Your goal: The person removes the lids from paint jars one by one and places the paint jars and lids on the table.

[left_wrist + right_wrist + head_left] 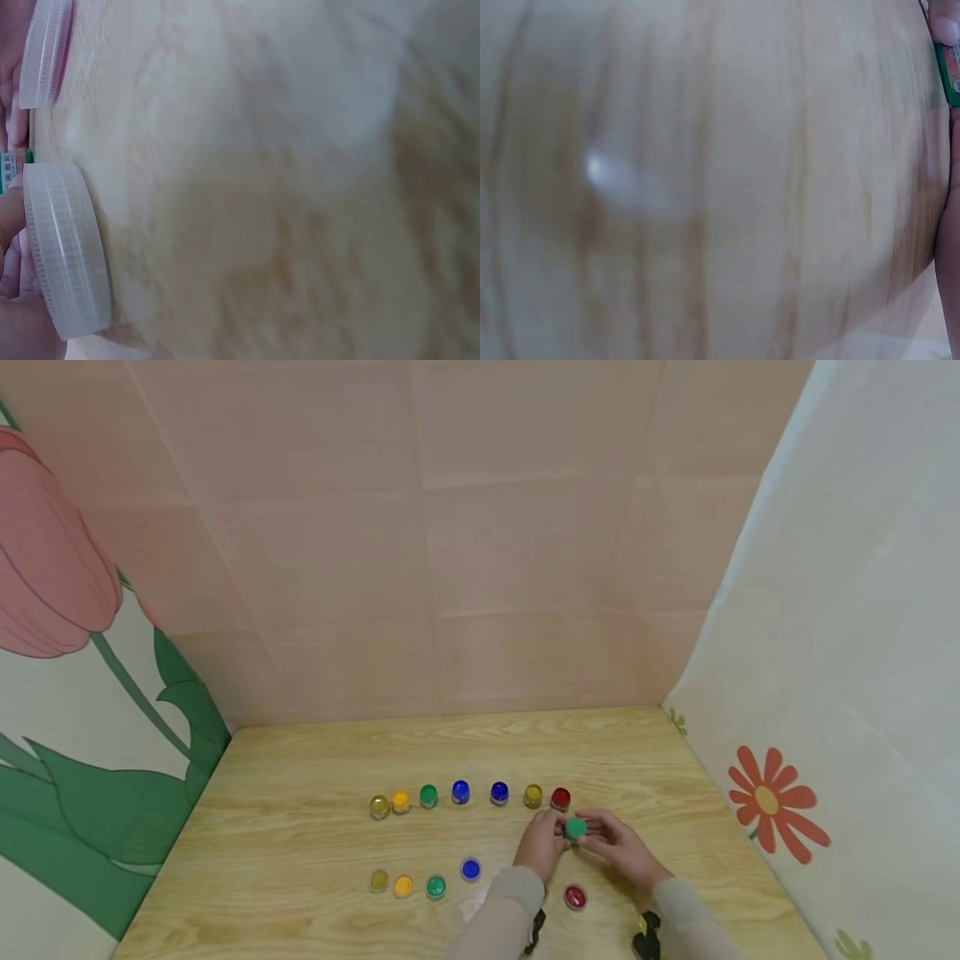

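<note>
A small paint jar (575,828) with a green top face is held between both hands, in front of the red jar. My left hand (542,845) grips it from the left, fingers curled at its side. From the right, my right hand (619,847) pinches it between thumb and fingers. In the right wrist view, the jar's printed label and green edge (951,71) show beside a fingertip. The left wrist view catches a bit of the label (11,166) behind a ribbed translucent lid (69,251). A round red lid (575,897) lies on the table between the forearms.
Along the back stand several open-looking paint jars, including a red jar (560,799), a dark blue jar (499,793) and a green jar (428,796). Nearer lie a blue lid (470,869), a green lid (436,887) and an orange lid (402,886). A flowered sheet (862,710) borders the right side.
</note>
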The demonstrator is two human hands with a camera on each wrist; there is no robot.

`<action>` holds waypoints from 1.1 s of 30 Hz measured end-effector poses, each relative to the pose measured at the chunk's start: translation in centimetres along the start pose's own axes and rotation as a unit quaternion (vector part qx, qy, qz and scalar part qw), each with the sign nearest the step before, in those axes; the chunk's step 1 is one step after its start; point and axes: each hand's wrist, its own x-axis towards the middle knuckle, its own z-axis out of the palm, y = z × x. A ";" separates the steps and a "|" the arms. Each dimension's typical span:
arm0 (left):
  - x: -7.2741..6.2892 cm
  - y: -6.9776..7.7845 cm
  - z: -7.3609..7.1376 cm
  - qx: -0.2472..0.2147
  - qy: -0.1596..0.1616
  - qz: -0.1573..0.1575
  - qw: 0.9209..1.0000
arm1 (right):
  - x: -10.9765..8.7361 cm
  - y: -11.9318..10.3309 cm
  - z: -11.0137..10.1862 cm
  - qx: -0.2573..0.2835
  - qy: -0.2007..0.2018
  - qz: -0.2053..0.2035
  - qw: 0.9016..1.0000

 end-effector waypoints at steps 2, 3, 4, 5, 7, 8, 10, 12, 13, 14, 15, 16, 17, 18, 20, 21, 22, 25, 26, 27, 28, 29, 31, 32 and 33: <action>0.0 -0.1 0.1 -0.003 -0.001 -0.001 1.000 | 0.1 0.3 0.1 0.002 0.005 -0.012 1.000; 0.0 -0.1 0.1 -0.004 -0.001 -0.002 1.000 | 0.2 0.4 0.1 0.006 0.006 -0.014 1.000; 0.0 -0.1 0.1 -0.007 0.000 -0.003 1.000 | 0.2 0.5 0.1 0.008 0.007 -0.015 1.000; 0.0 -0.2 0.1 -0.009 0.000 -0.004 1.000 | 0.2 0.6 0.1 0.011 0.006 -0.016 1.000; 0.0 -0.2 0.1 -0.012 0.001 -0.005 1.000 | 0.2 0.7 0.0 0.008 0.000 -0.017 1.000; 0.0 -0.2 0.1 -0.011 0.002 -0.003 1.000 | 0.2 0.7 -0.1 0.007 -0.004 -0.017 1.000; 0.0 -0.1 0.0 -0.010 0.004 -0.001 1.000 | 0.0 0.6 -0.3 -0.001 -0.009 -0.014 1.000; -0.1 -0.1 0.0 -0.009 0.005 0.000 1.000 | -0.1 0.5 -0.6 -0.008 -0.012 -0.005 1.000; -0.1 0.0 0.0 -0.009 0.005 -0.002 1.000 | -0.1 0.4 -0.7 -0.008 -0.012 0.002 1.000; -0.1 0.0 0.0 -0.008 0.006 0.000 1.000 | -0.1 0.3 -0.7 -0.004 -0.013 0.008 1.000; -0.1 0.0 0.0 -0.007 0.006 0.001 1.000 | -0.1 0.3 -0.8 -0.001 -0.014 0.011 1.000; -0.1 0.0 0.0 -0.005 0.006 0.002 1.000 | -0.1 0.2 -0.7 0.004 -0.014 0.014 1.000; -0.1 0.0 0.0 -0.004 0.006 0.003 1.000 | 0.0 0.2 -0.7 0.009 -0.013 0.016 1.000; 0.0 0.0 0.0 -0.002 0.007 0.005 1.000 | 0.0 0.2 -0.6 0.014 -0.010 0.015 1.000; 0.0 -0.1 0.1 0.005 0.008 0.010 1.000 | 0.1 0.1 -0.4 0.016 -0.005 0.006 1.000; 0.0 -0.1 0.1 0.007 0.009 0.012 1.000 | 0.1 0.1 -0.3 0.015 0.000 0.000 1.000; 0.1 -0.2 0.0 0.009 0.009 0.013 1.000 | 0.2 0.1 -0.1 0.013 0.005 -0.006 1.000; 0.1 -0.3 0.0 0.012 0.009 0.018 1.000 | 0.2 0.0 0.2 0.004 0.019 -0.023 1.000; 0.1 -0.3 0.0 0.012 0.009 0.019 1.000 | 0.2 0.0 0.2 0.003 0.023 -0.026 0.999; 0.1 -0.3 0.0 0.011 0.008 0.018 1.000 | 0.2 0.0 0.3 0.002 0.024 -0.028 0.999; 0.1 -0.3 0.0 0.011 0.007 0.019 1.000 | 0.1 0.0 0.3 0.003 0.026 -0.027 0.999; 0.1 -0.4 0.1 0.011 0.007 0.020 1.000 | 0.1 0.0 0.3 0.000 0.023 -0.027 0.999; 0.1 -0.4 0.2 0.012 0.008 0.020 1.000 | 0.0 0.0 0.2 -0.005 0.020 -0.020 1.000; 0.1 -0.4 0.3 0.014 0.010 0.023 1.000 | -0.1 0.0 0.1 -0.007 0.018 -0.015 1.000; 0.1 -0.5 0.3 0.016 0.011 0.025 0.999 | -0.1 0.0 0.0 -0.009 0.015 -0.009 1.000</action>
